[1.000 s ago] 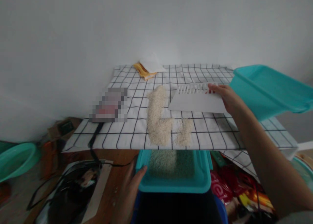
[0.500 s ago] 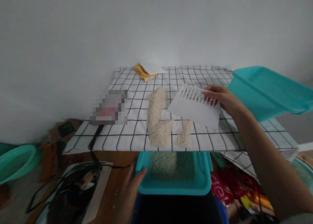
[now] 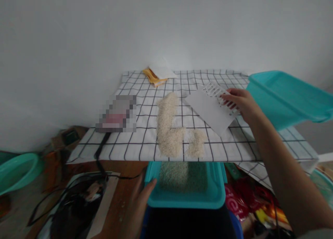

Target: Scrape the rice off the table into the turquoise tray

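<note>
My right hand [image 3: 242, 102] pinches a thin white plate [image 3: 207, 107] by its slotted edge, with its plain corner pointing down toward me over the right half of the cloth. Left of the plate lies a long heap of pale grains [image 3: 166, 124], which look like rice, and beside it a smaller patch of grains [image 3: 197, 143] close to the table's front edge. Below that edge, a turquoise tray [image 3: 186, 202] holds more of these grains [image 3: 173, 176]. My left hand [image 3: 137, 200] grips the tray's left rim, thumb on top; its other fingers are mostly hidden.
A checked cloth [image 3: 130, 145] covers the table. At the right rests a large turquoise bin [image 3: 281, 100], tilted. A blurred-out device [image 3: 116, 114] lies on the left, with a black cable [image 3: 100, 152]. Yellow-and-white packaging [image 3: 154, 77] sits at the back. A green basin [image 3: 19, 171] stands lower left.
The white plate has turned clockwise and shifted slightly right in my right hand, away from the small patch of grains. My left hand and the tray have stayed put.
</note>
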The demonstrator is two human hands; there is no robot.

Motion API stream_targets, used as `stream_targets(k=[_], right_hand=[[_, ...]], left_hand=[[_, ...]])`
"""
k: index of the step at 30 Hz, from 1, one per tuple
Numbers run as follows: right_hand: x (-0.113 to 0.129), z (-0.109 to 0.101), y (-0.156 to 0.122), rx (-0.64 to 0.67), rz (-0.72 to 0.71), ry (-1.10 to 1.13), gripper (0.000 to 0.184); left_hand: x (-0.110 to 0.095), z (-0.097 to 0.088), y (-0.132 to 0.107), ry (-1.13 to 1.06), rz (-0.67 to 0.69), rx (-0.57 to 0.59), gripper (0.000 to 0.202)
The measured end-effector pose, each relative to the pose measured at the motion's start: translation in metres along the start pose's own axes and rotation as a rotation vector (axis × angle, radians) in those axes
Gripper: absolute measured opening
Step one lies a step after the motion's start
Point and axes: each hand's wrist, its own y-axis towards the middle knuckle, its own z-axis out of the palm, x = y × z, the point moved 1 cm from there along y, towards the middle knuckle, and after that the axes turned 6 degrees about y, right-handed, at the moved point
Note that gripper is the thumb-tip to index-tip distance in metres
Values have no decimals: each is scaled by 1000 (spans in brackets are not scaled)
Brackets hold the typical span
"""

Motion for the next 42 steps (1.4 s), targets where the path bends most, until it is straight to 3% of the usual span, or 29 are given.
stream_targets(k=[3,10,19,29,33,37,42], right_hand=[[2,3,-1,42,37,-43,15],[6,20,-16,395,130,-34,17],[12,15,-24,680,233,74,23],[11,16,-30,980,268,296,40],[11,18,-29,897,267,308,31],[8,18,-22,623,200,292,14],[6,12,-11,324,93,261,9]], left_hand=[[-4,3,-4,-8,-1,-1,69],[-12,10,-14,-65,2,-36,55],[-22,8,-17,16,9,-5,51],[-11,7,-12,-51,-12,-21,59],[-9,7,-12,-84,-2,-39,57],[-12,9,-16,-76,37,-14,47],[-12,9,-18,-57,46,-11,46]])
